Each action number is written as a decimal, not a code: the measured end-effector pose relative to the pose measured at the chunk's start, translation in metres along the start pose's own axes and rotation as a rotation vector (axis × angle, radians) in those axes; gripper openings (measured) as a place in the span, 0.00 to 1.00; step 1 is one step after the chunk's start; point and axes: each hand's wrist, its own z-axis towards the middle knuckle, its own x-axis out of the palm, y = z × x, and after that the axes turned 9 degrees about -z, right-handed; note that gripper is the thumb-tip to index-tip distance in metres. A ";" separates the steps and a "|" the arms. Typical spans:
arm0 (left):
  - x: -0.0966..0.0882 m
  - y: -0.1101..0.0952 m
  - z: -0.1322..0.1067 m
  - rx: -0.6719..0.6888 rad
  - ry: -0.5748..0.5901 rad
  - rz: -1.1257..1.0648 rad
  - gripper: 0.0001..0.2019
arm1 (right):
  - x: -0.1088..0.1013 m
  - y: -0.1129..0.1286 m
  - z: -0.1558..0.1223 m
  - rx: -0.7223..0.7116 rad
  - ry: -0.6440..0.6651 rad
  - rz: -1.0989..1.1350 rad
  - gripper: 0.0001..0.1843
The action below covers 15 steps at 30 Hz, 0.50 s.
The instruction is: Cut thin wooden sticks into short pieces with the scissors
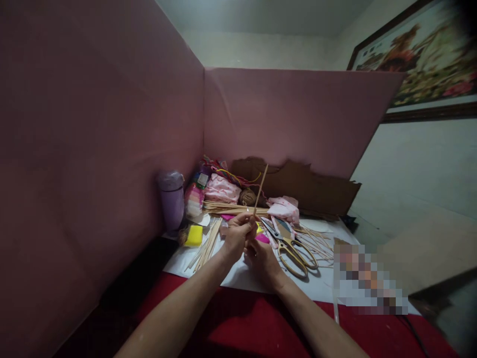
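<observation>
A thin wooden stick (262, 185) rises at a slight tilt from the fingers of my left hand (238, 234), which is closed around its lower part. Just below and to the right, my right hand (263, 261) has its fingers curled in against the left one. Whatever lies between the right fingers is hidden, and so is the stick's bottom end. Close beside the right hand lie large scissors (294, 256) with gold handles. To the left of my hands is a loose bunch of pale sticks (207, 244).
A yellow block (194, 235) and a purple lidded container (172, 201) stand at the left. Behind are a long stick bundle (219, 208), brown twine (247, 197), pink patterned cloth (222, 190) and torn cardboard (316, 191). More sticks (316, 242) lie right. Pink panels (283, 117) enclose the table's left and back.
</observation>
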 end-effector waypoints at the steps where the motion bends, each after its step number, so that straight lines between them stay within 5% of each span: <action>1: 0.000 -0.001 0.000 0.005 -0.006 0.002 0.10 | 0.000 0.001 0.000 0.017 0.001 0.002 0.04; 15: 0.000 -0.006 0.004 -0.042 0.011 0.008 0.08 | 0.002 -0.002 0.000 0.022 0.031 -0.030 0.03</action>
